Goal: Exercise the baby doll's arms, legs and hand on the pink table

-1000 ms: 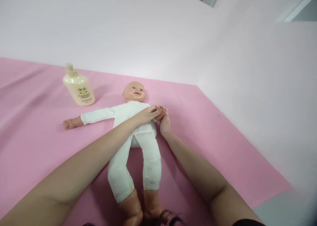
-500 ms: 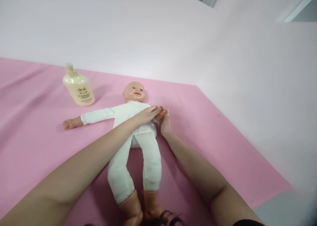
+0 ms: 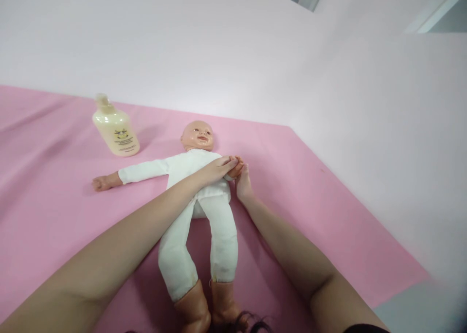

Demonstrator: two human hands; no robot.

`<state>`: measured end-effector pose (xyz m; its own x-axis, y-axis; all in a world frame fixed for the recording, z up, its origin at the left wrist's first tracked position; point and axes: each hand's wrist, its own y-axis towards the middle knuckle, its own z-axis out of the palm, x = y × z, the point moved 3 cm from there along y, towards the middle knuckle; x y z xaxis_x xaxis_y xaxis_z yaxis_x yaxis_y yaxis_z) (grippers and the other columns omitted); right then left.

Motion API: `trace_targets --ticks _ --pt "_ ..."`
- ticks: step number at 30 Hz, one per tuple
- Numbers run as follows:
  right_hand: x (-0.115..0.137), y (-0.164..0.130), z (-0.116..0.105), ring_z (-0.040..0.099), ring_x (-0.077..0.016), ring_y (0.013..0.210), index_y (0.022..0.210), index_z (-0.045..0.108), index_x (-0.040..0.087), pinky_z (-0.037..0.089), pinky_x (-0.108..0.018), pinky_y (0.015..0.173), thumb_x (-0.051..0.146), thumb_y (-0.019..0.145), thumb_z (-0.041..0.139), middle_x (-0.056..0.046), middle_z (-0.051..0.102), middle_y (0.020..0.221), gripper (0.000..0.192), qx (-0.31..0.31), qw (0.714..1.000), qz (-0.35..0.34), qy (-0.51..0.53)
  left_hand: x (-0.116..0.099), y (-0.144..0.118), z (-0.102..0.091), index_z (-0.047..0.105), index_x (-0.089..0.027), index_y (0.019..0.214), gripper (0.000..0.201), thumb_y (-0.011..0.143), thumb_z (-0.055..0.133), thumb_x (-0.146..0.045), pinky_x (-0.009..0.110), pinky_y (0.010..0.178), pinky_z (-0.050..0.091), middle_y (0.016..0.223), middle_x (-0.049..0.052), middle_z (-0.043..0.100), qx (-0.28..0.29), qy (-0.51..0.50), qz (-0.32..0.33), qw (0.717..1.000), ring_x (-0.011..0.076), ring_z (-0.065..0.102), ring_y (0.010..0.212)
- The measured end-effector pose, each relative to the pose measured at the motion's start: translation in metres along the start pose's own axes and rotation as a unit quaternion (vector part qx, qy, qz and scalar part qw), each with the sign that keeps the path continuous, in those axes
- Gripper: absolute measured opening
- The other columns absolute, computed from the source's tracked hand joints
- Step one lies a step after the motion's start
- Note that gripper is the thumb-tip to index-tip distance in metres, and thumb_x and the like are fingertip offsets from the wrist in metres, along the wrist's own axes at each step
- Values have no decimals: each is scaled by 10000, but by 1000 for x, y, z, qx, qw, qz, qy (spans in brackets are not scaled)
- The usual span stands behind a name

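A baby doll (image 3: 215,211) in white cloth lies on its back, head away from me and feet towards me. My left hand (image 3: 222,167) reaches across the doll's chest, its fingers closed over the doll's hand (image 3: 237,166) on the right side. From the right, my right hand (image 3: 243,184) grips the same doll hand, its thumb pointing up beside it; most of its fingers are hidden. The doll's other arm (image 3: 144,171) stretches out to the left, its small hand resting on the pink cloth.
A pale yellow pump bottle (image 3: 118,131) with a printed label stands left of the doll's head. Beneath everything lies a pink cloth (image 3: 321,211) with creases at the left. Beyond it is a white surface (image 3: 219,46). Dark strands of hair (image 3: 251,321) hang at the bottom edge.
My right thumb and the doll's hand have shifted very slightly. Both hands keep their hold, and the bottle stands where it was.
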<state>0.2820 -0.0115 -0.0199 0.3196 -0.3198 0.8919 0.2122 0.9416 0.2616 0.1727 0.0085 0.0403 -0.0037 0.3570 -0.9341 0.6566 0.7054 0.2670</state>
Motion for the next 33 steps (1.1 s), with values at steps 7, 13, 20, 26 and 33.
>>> trace_targets --ticks 7,13,20,26,33 --pt "1 -1 -1 511 -182 1302 1061 671 281 309 -391 1181 593 868 435 13 670 1239 437 10 1000 4 -4 1 0 0 617 -139 939 595 849 421 -694 328 865 452 953 72 675 0 -12 2 1000 203 604 881" --pt "2 -1 1 501 -196 1313 1061 671 284 292 -414 1195 648 813 478 2 659 1260 481 10 1000 4 -7 0 0 0 618 -143 939 599 840 425 -701 323 865 452 971 77 678 -1 -12 -1 1000 206 603 890" --pt "6 -1 4 532 -205 1278 1025 682 284 303 -412 1190 691 774 506 4 680 1215 510 12 1000 -10 -2 -1 0 1 626 -144 936 582 851 423 -683 331 866 454 944 70 682 -3 -7 -1 1000 207 606 878" --pt "3 1 2 542 -194 1265 1043 675 277 323 -409 1180 671 826 437 -10 685 1198 509 5 1000 -17 -24 -2 1 1 632 -145 939 593 841 427 -692 337 870 455 941 73 685 -9 -10 -9 1000 213 607 888" --pt "0 2 0 538 -183 1267 1067 658 266 327 -385 1171 635 860 402 -15 679 1209 495 2 1000 -18 -24 -2 0 0 627 -139 954 607 836 426 -699 347 883 454 956 80 685 -10 -6 -12 1000 225 610 916"
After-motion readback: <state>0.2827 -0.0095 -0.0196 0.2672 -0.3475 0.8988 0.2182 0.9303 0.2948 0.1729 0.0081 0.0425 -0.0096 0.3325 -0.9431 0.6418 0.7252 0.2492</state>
